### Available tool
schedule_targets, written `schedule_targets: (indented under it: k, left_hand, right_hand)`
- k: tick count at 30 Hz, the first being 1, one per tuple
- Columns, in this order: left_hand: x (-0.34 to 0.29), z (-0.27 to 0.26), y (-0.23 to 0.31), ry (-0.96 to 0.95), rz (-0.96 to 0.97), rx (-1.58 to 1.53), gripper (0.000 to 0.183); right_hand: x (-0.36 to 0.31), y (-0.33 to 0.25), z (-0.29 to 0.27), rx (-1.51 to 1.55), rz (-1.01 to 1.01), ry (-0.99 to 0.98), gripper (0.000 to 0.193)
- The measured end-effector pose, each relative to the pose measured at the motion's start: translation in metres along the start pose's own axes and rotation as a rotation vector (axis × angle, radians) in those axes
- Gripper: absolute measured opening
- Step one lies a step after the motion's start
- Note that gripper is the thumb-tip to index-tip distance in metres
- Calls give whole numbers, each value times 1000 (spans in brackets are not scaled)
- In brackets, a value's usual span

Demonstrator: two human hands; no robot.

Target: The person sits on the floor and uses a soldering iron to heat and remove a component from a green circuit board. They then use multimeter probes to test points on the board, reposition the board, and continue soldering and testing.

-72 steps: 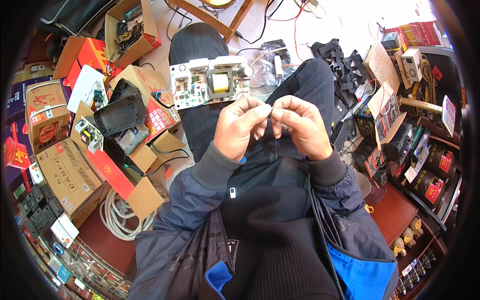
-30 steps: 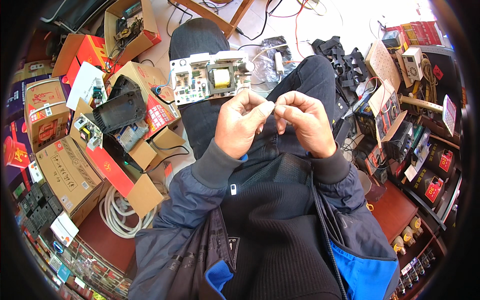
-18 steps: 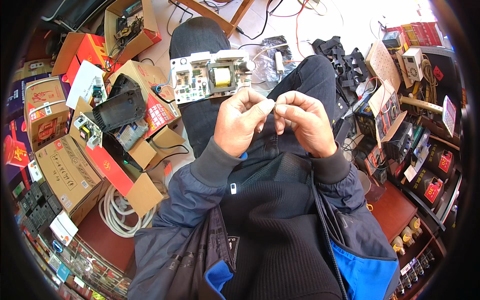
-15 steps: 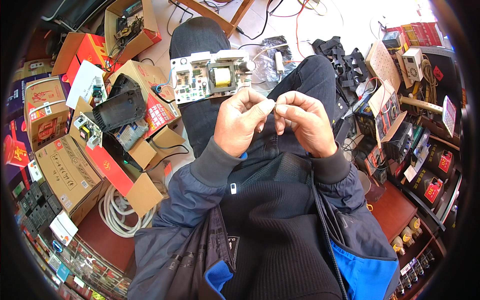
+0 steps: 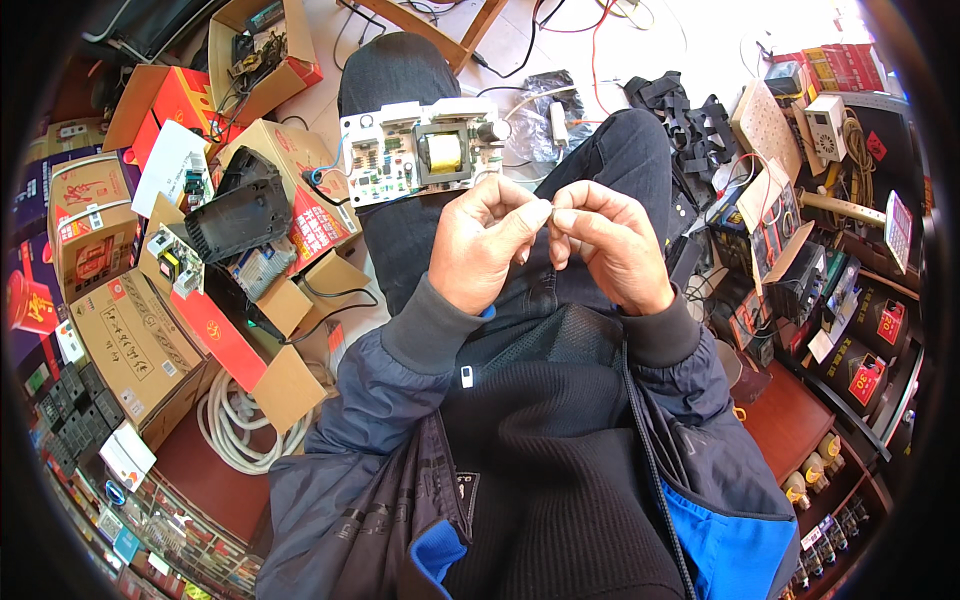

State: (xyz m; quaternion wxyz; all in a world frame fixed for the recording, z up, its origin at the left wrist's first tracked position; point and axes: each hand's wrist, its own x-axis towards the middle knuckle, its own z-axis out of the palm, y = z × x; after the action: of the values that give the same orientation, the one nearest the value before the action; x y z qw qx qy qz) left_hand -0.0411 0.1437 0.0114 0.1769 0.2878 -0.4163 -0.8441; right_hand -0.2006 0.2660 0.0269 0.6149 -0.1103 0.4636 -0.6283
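My left hand (image 5: pixel 484 245) and my right hand (image 5: pixel 613 245) meet fingertip to fingertip above my lap. Thumb and forefinger are pinched together on each side. Whatever sits between the fingertips is too small to make out. Just beyond the left hand, a circuit board (image 5: pixel 385 160) lies across my left thigh. It carries a large transformer (image 5: pixel 445 153) with a yellow winding, white heat sinks and several small parts. A blue wire (image 5: pixel 330 170) runs off the board's left edge. Neither hand is holding the board.
To the left, open cartons (image 5: pixel 262 60) hold wires and parts, with a black plastic housing (image 5: pixel 238 218) and a second board (image 5: pixel 175 258) among them. A coil of pale hose (image 5: pixel 235 425) lies below. On the right are black straps (image 5: pixel 690 125), a hammer (image 5: pixel 845 207) and a crowded shelf (image 5: pixel 880 330).
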Motion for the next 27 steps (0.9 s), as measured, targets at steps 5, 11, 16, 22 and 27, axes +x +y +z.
schedule_targets:
  k: [5,11,16,22,27]
  left_hand:
    - [0,0,-1,0,4,4,15]
    - [0,0,-1,2,-9,15,15]
    - [4,-4,-2,0,-80,-98,16]
    - [2,-7,0,-39,-151,-67,14]
    - [1,-7,0,-21,-183,-60,17]
  right_hand:
    - [0,0,0,5,7,-5,13]
    - [0,2,-2,12,9,-10,14]
    - [-2,-3,-6,-63,-6,81,19]
    - [-1,-6,-6,-184,-28,73,21]
    - [2,-3,-3,-170,-21,74,17]
